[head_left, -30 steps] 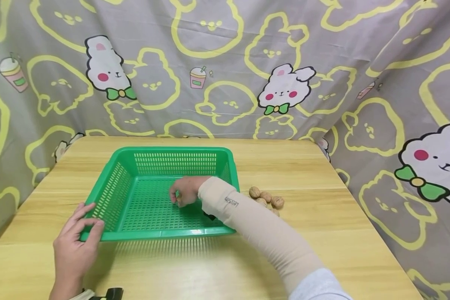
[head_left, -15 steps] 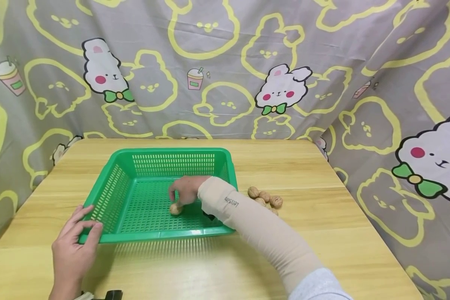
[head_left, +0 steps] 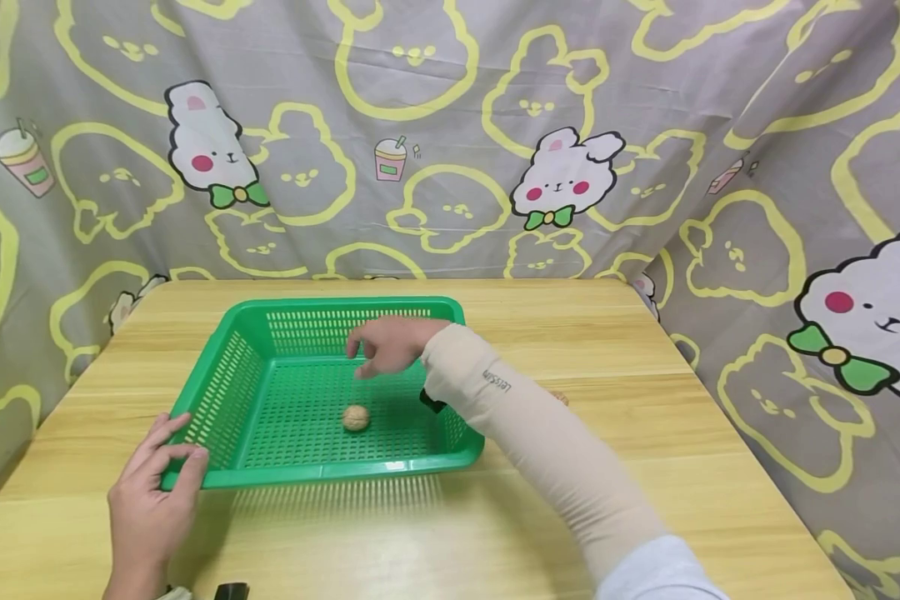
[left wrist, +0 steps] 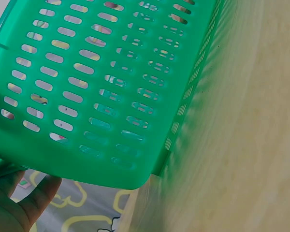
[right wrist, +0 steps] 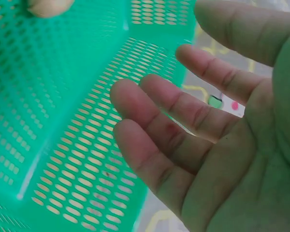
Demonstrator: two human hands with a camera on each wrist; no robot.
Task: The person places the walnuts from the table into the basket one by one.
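Note:
A green plastic basket (head_left: 322,472) with slotted sides stands on the table, and a single walnut (head_left: 356,417) lies on its floor toward the front. My left hand (head_left: 153,496) grips the basket's rim at the near left corner, thumb and fingers on the edge; in the left wrist view its fingertips (left wrist: 46,191) meet the rim. Over the inside of the basket, behind the walnut, hovers my right hand (head_left: 390,343), its fingers loosely spread and holding nothing. The right wrist view shows its bare palm, with the walnut (right wrist: 50,6) at the top edge.
Right of the basket, part of a walnut (head_left: 560,397) shows past my right sleeve (head_left: 532,433), which hides the others there. The wooden table (head_left: 645,467) ends at a patterned curtain (head_left: 450,167) behind it and on both sides.
My right hand has let go of the walnut on the basket floor, then risen and moved back. The forearm now covers most of the walnuts on the table. The left hand stays at the rim.

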